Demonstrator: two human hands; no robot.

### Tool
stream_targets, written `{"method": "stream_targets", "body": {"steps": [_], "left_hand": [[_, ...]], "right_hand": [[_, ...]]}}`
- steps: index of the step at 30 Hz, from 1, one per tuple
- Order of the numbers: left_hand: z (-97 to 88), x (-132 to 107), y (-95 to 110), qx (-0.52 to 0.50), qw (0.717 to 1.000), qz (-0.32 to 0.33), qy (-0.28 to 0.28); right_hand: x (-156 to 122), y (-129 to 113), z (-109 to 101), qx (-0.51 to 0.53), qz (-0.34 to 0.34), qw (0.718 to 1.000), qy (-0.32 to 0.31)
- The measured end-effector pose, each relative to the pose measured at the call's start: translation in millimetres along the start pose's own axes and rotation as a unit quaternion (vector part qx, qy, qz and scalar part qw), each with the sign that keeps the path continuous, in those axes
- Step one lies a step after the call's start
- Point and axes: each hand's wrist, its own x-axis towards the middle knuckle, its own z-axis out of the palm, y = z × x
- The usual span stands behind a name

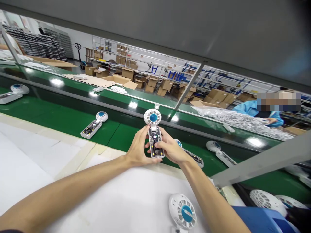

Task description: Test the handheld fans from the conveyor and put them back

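Observation:
I hold a small handheld fan upright above the near edge of the green conveyor belt. Its round white head with a blue centre is on top, and the open handle shows a circuit board. My left hand grips the handle from the left, fingers curled round it. My right hand grips the same handle from the right, thumb on the board.
More such fans lie on the belt: one to the left, one far left, two to the right. A white fan head lies on the white table. Across the belt sits a person in blue, beside cartons.

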Motion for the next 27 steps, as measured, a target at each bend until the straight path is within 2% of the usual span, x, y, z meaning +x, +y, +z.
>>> {"method": "stream_targets", "body": {"steps": [15, 19, 22, 24, 27], "left_hand": [[2.1, 0, -5, -0.024, 1.000, -0.006, -0.005], [5.2, 0, -10, -0.027, 1.000, 0.013, 0.010], [7.4, 0, -13, -0.030, 0.999, 0.028, 0.034], [8.2, 0, -14, -0.031, 0.998, 0.023, 0.051], [8.1, 0, -12, -0.025, 0.997, 0.006, 0.077]], "right_hand": [[-1, -1, 0, 0.000, -0.018, 1.000, 0.009], [2, -4, -2, 0.006, -0.071, 0.992, 0.107], [0, -15, -1, 0.017, -0.096, 0.978, 0.183], [-8, -31, -1, 0.003, -0.141, 0.958, 0.248], [-39, -64, -9, -0.010, -0.234, 0.917, 0.322]]}}
